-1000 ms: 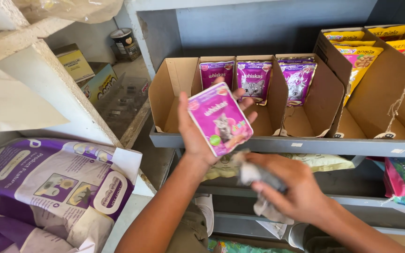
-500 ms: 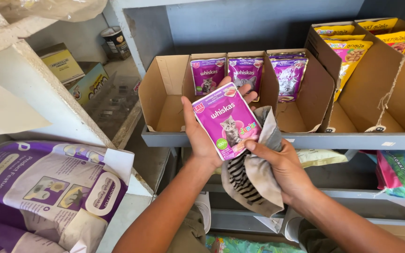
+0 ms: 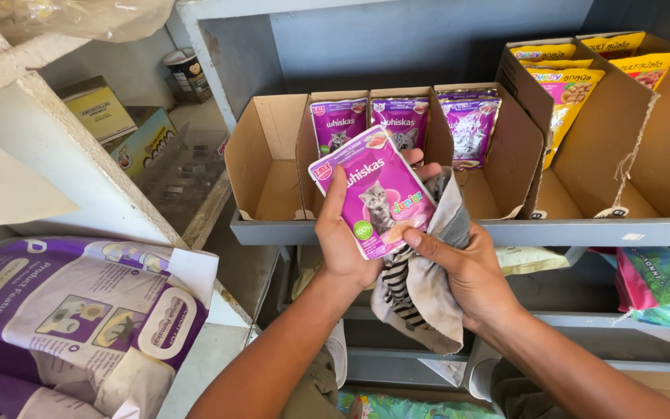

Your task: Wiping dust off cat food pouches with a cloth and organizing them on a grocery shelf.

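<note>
Head view: a large purple bag [image 3: 63,318] is seen at far left. A purple pouch [image 3: 374,194] is held upright before the cardboard tray [image 3: 273,155] by the left hand [image 3: 343,240], thumb on its face, fingers curled behind. A striped grey cloth [image 3: 420,287] is gripped by the right hand [image 3: 459,271], apparently pressed against the pouch's lower edge.

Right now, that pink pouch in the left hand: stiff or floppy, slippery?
Pink pouch stands flat, barely bowed, in the left hand: probably semi-stiff and light. Its glossy film looks slippery. Right hand presses a grey cloth against it.
</note>
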